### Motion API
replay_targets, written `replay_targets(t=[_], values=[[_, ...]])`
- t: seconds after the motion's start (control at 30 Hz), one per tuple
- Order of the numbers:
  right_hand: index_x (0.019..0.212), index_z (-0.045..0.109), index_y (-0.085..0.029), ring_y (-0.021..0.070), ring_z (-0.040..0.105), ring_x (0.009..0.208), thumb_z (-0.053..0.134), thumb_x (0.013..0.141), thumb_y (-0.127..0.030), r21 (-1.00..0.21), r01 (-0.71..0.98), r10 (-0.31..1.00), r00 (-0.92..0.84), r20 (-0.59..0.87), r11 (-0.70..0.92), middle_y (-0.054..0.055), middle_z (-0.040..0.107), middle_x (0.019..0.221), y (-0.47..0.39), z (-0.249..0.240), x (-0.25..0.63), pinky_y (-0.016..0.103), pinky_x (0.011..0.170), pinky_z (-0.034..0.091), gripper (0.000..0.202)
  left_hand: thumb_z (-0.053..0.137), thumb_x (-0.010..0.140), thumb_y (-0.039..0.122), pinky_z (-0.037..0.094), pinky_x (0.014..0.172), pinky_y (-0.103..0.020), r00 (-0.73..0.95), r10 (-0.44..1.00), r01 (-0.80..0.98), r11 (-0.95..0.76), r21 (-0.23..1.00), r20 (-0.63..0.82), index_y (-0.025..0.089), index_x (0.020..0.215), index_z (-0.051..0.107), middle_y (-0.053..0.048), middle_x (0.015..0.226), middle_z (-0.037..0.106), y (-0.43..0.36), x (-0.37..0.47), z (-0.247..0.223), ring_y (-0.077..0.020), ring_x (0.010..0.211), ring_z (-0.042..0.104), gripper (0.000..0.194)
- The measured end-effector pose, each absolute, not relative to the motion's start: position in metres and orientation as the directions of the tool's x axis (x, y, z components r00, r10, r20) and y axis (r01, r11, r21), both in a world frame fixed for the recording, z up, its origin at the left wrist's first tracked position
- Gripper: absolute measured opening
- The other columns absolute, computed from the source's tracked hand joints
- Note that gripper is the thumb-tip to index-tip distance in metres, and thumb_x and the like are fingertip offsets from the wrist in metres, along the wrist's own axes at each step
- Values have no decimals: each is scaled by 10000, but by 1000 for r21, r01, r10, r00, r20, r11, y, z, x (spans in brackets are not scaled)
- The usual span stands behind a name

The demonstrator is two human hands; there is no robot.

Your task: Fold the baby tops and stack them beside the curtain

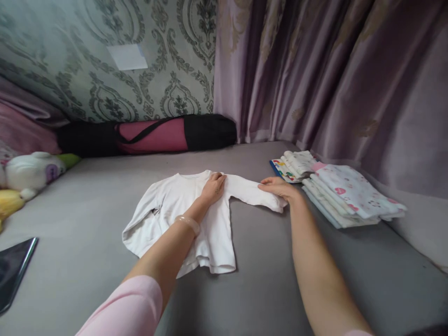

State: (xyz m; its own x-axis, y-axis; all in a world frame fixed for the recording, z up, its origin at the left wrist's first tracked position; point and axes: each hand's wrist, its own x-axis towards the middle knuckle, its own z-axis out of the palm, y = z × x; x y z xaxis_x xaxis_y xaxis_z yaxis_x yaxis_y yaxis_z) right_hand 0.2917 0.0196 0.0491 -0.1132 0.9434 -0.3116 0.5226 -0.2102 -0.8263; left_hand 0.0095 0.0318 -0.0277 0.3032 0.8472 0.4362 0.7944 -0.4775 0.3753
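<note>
A small white long-sleeved shirt [185, 191] lies spread on the grey bed surface, its neckline toward the wall. My left hand [213, 187] rests on its shoulder beside the neckline, fingers laid over the cloth and pressing down. Out at the right sleeve, my right hand [278, 187] grips the fabric near the cuff, thumb and fingers closed on it; that sleeve extends sideways. The other sleeve bends down along the shirt's left side, and the hem is slightly rumpled. A pale bangle [189, 224] circles my left wrist.
Folded clothes [353, 191] are stacked at the right, beside a smaller folded pile [296, 165]. A black and pink long bag [150, 135] lies along the wall. Plush toys [30, 172] and a dark flat device [16, 270] are at the left. Purple curtains [315, 70] hang behind.
</note>
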Motion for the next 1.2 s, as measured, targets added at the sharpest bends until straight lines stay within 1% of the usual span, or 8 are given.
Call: replay_targets(t=[0.13,0.2,0.3,0.4,0.53,0.73,0.9,1.2], values=[[630,617,-176,95,454,507,772,630,-457,-674,715,916,-124,-381,-184,-39,549,537,16,56,320,216,463,283,321,366,956,228,408,1046,-391,309,860,824,-455,338,405,160,1270,566,-133,1219,550,31,11,-26,-234,1172,496,378],[597,591,-181,90,432,492,782,604,-453,-677,706,905,-124,-406,-207,-49,520,513,14,58,332,218,457,270,333,361,963,253,397,1054,-387,307,868,836,-442,326,390,150,1281,564,-138,1226,545,28,12,-23,-239,1178,489,391],[640,577,-183,88,453,518,787,585,-404,-786,573,934,-93,-344,-232,-56,530,547,13,60,337,204,475,316,309,356,978,330,381,1064,-392,311,876,848,-431,308,369,159,1300,555,-134,1219,545,23,15,-15,-245,1173,489,416],[693,537,-192,94,499,546,754,600,-333,-913,323,962,-26,-273,-251,-57,547,596,14,58,328,200,508,390,275,347,983,421,355,1079,-411,322,884,866,-420,272,340,183,1332,530,-133,1241,530,17,18,-8,-254,1186,476,461],[822,525,-210,111,541,554,705,626,-300,-967,120,974,54,-220,-225,-51,588,650,18,56,317,211,508,421,281,333,961,554,309,1101,-421,313,902,893,-386,230,298,188,1380,486,-143,1327,481,14,21,-5,-273,1242,430,577],[841,570,-195,90,453,473,706,619,-373,-939,315,987,114,-110,-141,-75,544,572,22,40,338,189,445,297,315,282,942,626,318,1085,-437,293,918,918,-349,190,268,211,1420,440,-137,1355,483,14,23,-5,-290,1243,431,652],[784,624,-178,107,466,498,627,675,-321,-841,517,982,174,-79,-159,-62,535,562,26,28,348,203,481,330,180,244,958,596,326,1074,-441,288,923,929,-334,158,256,232,1418,446,-134,1369,486,14,24,-4,-294,1257,422,620],[889,731,-183,209,627,897,564,794,-191,-369,916,983,180,28,-158,73,697,914,26,30,332,277,766,444,192,374,879,696,295,1085,-435,235,954,949,-267,169,185,255,1426,449,-122,1380,466,14,28,1,-314,1259,396,707]])
